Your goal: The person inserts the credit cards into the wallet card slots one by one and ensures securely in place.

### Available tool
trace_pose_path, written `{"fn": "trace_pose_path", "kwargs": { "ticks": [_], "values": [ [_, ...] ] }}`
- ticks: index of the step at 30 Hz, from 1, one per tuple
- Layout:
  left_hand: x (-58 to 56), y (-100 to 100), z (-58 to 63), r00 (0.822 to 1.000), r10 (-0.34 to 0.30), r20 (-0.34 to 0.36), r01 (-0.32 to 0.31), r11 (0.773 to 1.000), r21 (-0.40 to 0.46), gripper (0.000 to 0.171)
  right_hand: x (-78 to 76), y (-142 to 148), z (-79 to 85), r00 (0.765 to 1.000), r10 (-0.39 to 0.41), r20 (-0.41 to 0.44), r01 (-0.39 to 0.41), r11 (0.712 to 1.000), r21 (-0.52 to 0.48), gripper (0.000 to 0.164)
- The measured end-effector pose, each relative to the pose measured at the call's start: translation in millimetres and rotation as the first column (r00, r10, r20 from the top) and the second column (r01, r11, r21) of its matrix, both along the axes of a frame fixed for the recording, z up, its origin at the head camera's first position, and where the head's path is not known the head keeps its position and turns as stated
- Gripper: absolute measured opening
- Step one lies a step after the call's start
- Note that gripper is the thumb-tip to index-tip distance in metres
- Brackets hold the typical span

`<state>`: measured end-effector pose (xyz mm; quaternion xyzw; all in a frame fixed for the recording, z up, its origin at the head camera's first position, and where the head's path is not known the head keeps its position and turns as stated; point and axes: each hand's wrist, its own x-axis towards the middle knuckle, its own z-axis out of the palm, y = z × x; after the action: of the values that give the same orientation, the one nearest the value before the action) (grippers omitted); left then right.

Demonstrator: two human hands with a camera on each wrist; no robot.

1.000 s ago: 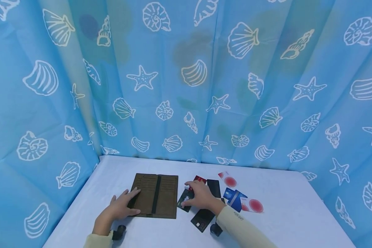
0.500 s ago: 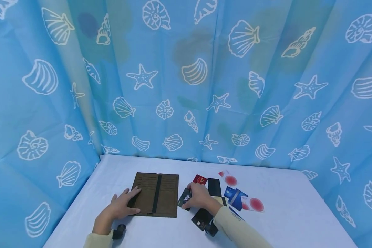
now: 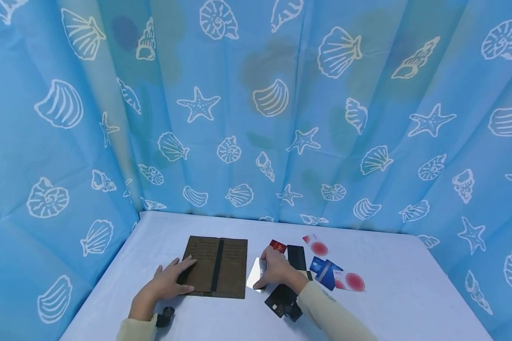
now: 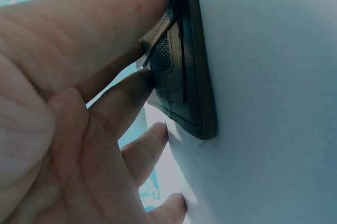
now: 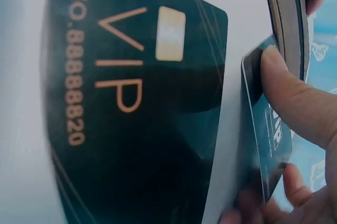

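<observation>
A brown wallet [image 3: 232, 270] lies spread flat on the white table, a dark band running down its middle. My left hand [image 3: 164, 284] rests on the wallet's left side, thumb at the near edge and fingers spread. In the left wrist view its fingertips touch the wallet [image 4: 202, 98] and the table. My right hand [image 3: 279, 270] pinches a dark VIP card [image 5: 255, 103] by its edges, just right of the wallet; the card is tilted and shines white in the head view. A black VIP card [image 5: 137, 129] lies flat below that hand.
A red card [image 3: 278, 246] and a black card [image 3: 297, 257] lie behind the right hand. Further right are blue cards [image 3: 324, 271] and white-and-red cards [image 3: 353, 282]. A cream card is partly hidden by the right wrist. A blue shell-print curtain [image 3: 239, 118] stands behind.
My right hand has taken hold of the dark VIP card beside the wallet and tilted it up, so it now catches the light. My left hand has stayed on the wallet.
</observation>
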<state>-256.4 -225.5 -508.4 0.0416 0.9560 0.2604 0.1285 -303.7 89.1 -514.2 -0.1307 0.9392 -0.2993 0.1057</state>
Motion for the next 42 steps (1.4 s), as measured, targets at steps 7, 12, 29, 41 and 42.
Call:
{"fn": "trace_pose_path", "kwargs": {
  "ticks": [7, 12, 29, 41, 42],
  "values": [
    [-0.4, 2.8, -1.2, 1.0, 0.004, -0.029, -0.003, 1.0, 0.01, 0.068, -4.2, 8.4, 1.7, 0.999, 0.026, 0.025, -0.024, 0.996, -0.082, 0.06],
    [-0.9, 5.4, -0.9, 0.998, 0.0, -0.063, -0.002, 0.999, -0.044, 0.071, -9.3, 11.9, 2.5, 0.995, -0.066, 0.076, 0.077, 0.984, -0.164, 0.055],
    [4.3, 10.8, 0.9, 0.995, -0.095, -0.017, 0.095, 0.995, -0.005, 0.064, -32.8, 9.8, 14.2, 0.964, -0.165, 0.208, 0.24, 0.875, -0.42, 0.05],
    [7.0, 8.1, 3.5, 0.997, -0.076, 0.004, 0.076, 0.997, -0.018, 0.064, -41.1, -18.9, 10.9, 0.964, -0.145, 0.224, 0.254, 0.758, -0.601, 0.05],
    [7.4, 8.0, 3.9, 0.997, -0.075, 0.005, 0.075, 0.997, -0.015, 0.064, -41.1, -21.2, 11.1, 0.963, -0.138, 0.23, 0.253, 0.75, -0.611, 0.05]
  ]
}}
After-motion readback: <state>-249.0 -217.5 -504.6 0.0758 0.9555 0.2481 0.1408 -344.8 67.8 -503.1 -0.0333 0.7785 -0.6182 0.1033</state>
